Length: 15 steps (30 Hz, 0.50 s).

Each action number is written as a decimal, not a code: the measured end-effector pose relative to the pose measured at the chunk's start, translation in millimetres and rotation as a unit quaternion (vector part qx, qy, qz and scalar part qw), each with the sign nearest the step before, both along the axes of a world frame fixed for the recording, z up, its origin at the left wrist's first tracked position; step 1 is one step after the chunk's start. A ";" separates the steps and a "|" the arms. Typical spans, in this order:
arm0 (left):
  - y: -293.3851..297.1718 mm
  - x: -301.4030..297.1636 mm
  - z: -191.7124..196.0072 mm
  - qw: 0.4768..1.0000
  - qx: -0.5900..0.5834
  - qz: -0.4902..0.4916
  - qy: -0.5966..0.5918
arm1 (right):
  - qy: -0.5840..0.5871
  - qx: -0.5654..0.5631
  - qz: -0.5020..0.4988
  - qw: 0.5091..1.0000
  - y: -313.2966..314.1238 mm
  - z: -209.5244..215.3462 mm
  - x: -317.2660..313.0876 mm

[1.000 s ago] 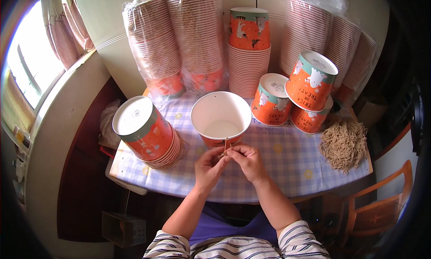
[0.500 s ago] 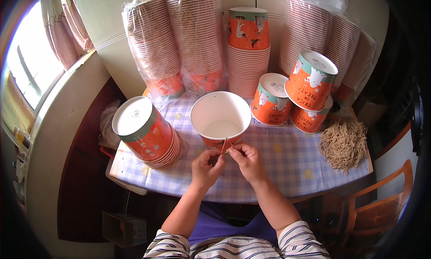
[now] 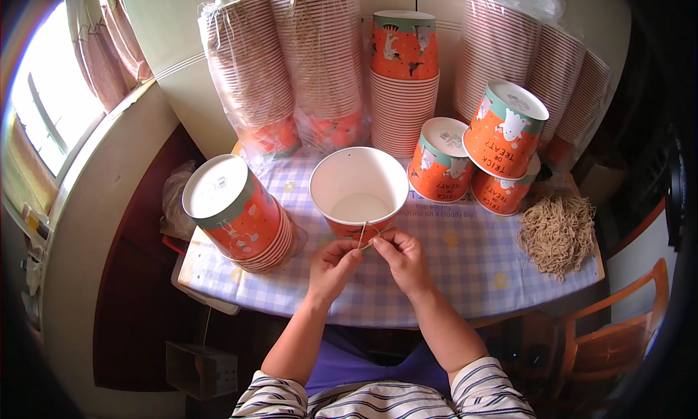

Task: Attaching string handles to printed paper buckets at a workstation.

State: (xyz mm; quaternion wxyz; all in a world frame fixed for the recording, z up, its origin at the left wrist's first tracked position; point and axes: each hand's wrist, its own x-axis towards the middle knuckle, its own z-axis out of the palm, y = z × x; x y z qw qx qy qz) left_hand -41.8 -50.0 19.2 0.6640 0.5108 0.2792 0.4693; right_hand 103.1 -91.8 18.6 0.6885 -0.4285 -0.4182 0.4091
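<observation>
Tan string (image 3: pixel 362 236) runs in a thin loop between the two hands, just at the near rim of an open white-lined paper bucket (image 3: pixel 358 179). The left hand (image 3: pixel 331 270) pinches it between thumb and fingertips, and the right hand (image 3: pixel 404 263) pinches it too, close beside. The bucket stands mouth up on a blue checked tablecloth (image 3: pixel 436 274). Left of it, a stack of orange buckets (image 3: pixel 247 219) sits upside down. To the right are three upturned orange buckets (image 3: pixel 502 139), one resting on others, and a tangled heap of cord (image 3: pixel 557 236).
</observation>
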 end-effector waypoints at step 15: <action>1.2 -5.2 -8.5 0.999 -0.021 -0.013 -0.025 | 0.017 -0.024 0.014 0.999 -3.0 1.8 2.6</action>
